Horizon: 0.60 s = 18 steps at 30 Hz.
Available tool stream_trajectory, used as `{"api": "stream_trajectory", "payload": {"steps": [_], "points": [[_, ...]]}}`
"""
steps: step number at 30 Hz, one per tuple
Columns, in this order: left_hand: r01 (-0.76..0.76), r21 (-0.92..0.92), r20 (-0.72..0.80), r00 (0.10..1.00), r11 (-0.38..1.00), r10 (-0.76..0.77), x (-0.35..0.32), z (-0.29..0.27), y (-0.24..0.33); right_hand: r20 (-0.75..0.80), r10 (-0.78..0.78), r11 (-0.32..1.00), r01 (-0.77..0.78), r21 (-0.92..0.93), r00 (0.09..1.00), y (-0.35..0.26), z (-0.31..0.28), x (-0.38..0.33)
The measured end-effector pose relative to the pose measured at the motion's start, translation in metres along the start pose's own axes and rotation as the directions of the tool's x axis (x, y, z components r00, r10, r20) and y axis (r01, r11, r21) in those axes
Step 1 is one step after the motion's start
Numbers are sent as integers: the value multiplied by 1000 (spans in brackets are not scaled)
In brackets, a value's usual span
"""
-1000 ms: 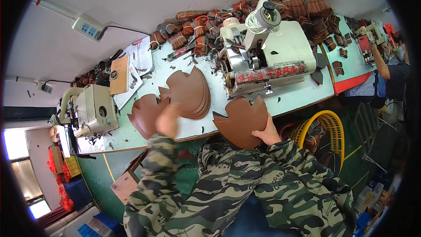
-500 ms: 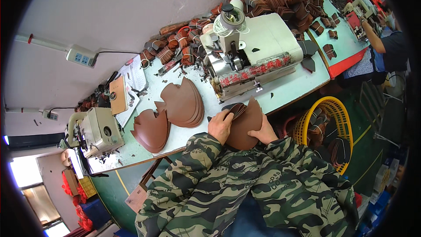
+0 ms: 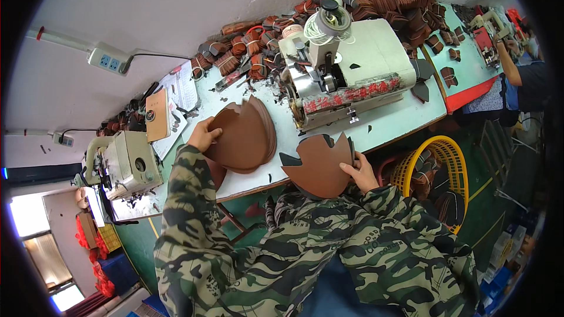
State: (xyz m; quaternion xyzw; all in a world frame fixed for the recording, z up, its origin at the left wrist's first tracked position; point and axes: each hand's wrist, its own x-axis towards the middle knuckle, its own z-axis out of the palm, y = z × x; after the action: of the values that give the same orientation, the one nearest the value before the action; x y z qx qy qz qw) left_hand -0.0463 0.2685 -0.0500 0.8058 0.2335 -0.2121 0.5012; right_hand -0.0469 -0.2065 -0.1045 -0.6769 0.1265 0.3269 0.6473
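Observation:
My left hand [image 3: 204,135] is closed on the left edge of a brown leather piece [image 3: 235,141], thumb on top. That piece lies over or just above a stack of similar cut pieces [image 3: 269,126] on the table; I cannot tell whether it touches them. In front of my body, my right hand [image 3: 361,174] grips the right side of several notched leather pieces [image 3: 320,164], brown on the top face with dark edges showing behind. Part of a second brown stack [image 3: 217,174] peeks out beside my left sleeve.
A white sewing-type machine [image 3: 358,70] stands on the pale table, with banded leather bundles [image 3: 252,44] behind it. Another machine [image 3: 135,161] sits at the left end. A yellow basket [image 3: 464,170] holding leather pieces stands at right. Farther right, another person's arm [image 3: 510,61] reaches to a machine.
My left hand has left the pieces held in front of me and moved left to the stack, now gripping a leather piece there. My right hand keeps its pieces, now turned more face-up.

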Motion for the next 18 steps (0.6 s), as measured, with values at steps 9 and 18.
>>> {"api": "stream_trajectory", "payload": {"steps": [9, 18], "points": [[-298, 697, -117, 850, 652, 514, -25, 182, 48, -40, 9, 1000, -8, 9, 999, 12, -5, 5], [-424, 563, -187, 771, 710, 609, -28, 252, 50, -36, -28, 996, 25, -84, 999, 19, -5, 12]]}}
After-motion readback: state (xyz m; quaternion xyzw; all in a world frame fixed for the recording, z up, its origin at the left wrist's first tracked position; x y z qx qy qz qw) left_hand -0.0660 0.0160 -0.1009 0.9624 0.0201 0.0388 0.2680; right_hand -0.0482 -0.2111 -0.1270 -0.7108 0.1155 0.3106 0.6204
